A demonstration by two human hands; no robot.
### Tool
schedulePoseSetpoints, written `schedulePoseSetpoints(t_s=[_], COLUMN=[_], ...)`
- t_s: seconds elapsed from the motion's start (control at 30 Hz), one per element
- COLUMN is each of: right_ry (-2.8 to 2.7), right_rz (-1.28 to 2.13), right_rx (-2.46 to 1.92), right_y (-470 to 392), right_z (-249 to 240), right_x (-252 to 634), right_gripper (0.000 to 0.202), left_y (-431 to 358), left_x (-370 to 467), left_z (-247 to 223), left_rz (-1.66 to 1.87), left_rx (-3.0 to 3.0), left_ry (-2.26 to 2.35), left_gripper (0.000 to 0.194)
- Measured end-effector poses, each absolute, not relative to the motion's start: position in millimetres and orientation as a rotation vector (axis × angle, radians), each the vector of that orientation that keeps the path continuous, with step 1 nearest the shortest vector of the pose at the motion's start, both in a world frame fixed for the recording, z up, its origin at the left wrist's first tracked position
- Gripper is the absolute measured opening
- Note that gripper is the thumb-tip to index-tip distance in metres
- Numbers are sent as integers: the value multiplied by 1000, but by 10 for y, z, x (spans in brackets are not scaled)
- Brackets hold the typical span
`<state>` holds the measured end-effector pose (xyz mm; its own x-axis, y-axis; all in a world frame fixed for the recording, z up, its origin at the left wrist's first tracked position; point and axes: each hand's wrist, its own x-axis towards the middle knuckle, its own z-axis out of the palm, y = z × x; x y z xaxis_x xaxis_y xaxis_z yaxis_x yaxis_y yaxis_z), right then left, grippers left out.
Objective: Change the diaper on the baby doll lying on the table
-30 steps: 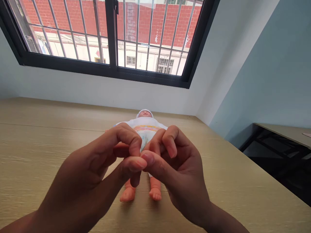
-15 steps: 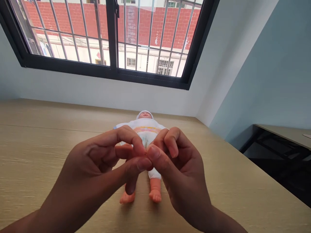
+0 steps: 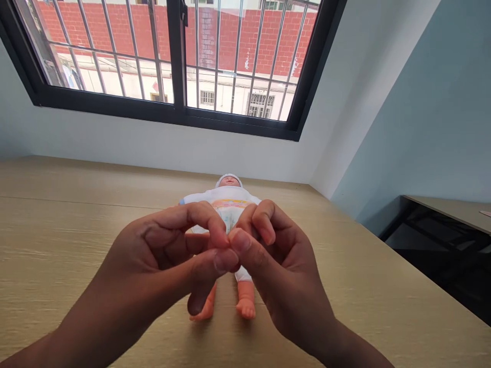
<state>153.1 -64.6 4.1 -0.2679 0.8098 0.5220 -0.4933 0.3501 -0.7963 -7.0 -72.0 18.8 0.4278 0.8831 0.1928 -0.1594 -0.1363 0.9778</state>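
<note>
My left hand (image 3: 169,255) and my right hand (image 3: 282,266) meet at the fingertips in mid-view, above the table. Thumb and index finger of each are pinched together; whatever lies between them is too small or too hidden to make out. Behind them a baby doll (image 3: 233,193) lies on its back, head toward the window and feet toward me. It wears a white outfit with an orange and yellow printed band, and a white cap. My hands cover much of its lower body and legs; its bare feet show below them.
The doll lies on a wide light-wood table (image 3: 76,245) that reaches the wall. Above it is a black-framed window (image 3: 176,110) with metal bars outside. To the right stands a second table (image 3: 452,212) with a dark frame, beyond this table's slanting edge.
Both hands stay pinched together at nearly the same spot. The right hand has shifted slightly left, and the left hand's lower fingers have moved a little left. The doll lies still.
</note>
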Motion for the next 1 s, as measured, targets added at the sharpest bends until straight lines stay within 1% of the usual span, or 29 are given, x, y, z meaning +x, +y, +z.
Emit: schedulePoseSetpoints(t_s=[0.1,0.27,0.33,0.43,0.63,0.77,0.87,1.0], right_ry=[-1344,-1341,-1346,-1365,-1425,-1433,-1414,-1386], right_rz=[1293,1338,1322,1245,987,786,765,810], right_rx=[-314,-325,-320,-353,-438,-391,-373,-337], right_y=[-643,-637,-638,-651,-696,-695,-681,-670], right_z=[49,37,39,62,85,51,29,3], right_x=[1545,1574,1577,1576,1565,1528,1491,1448], right_gripper=[36,35,35,36,39,38,38,36], left_y=[-729,-739,-740,-755,-792,-792,-811,-830], left_x=[-78,-70,-57,-34,-18,-26,-17,-1], left_z=[180,171,179,206,233,203,184,149], left_rz=[1023,1056,1069,1077,1131,1150,1135,1116], left_rx=[1443,1435,1434,1437,1382,1456,1442,1410], left_ry=[688,736,735,716,810,715,617,603], left_gripper=[13,20,19,14,18,15,11,11])
